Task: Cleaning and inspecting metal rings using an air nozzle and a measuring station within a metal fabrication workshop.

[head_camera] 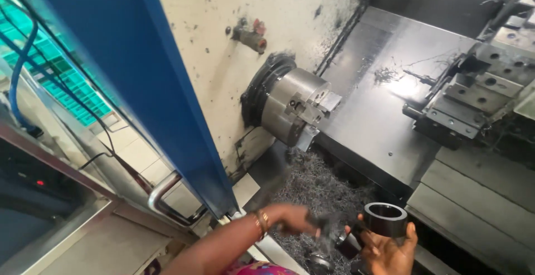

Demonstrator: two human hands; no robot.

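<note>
At the bottom edge, closest to the viewer, a person's two bare hands meet over a bed of tangled grey metal shavings (320, 188) inside an open lathe. The right hand (390, 250) is cupped palm up with the fingers curled around a black metal ring (385, 219). The ring is a short, thick-walled cylinder with a hollow centre and a dull dark finish; it sits upright on the fingertips, its open end facing up, and just left of it a second dark piece shows in the same hand. The left hand (295, 220), a gold bangle (261, 223) at its wrist, reaches in from the left and is blurred; it is near the ring, but whether it grips anything cannot be told. Above the hands, a silver three-jaw chuck (295, 107) projects from a stained cream wall (223, 24), well apart from the ring. A blue sliding door (145, 68) with a steel handle (164, 197) stands to the left. On the right, a tool turret (473, 93) sits over a dark sloped cover (379, 85).
</note>
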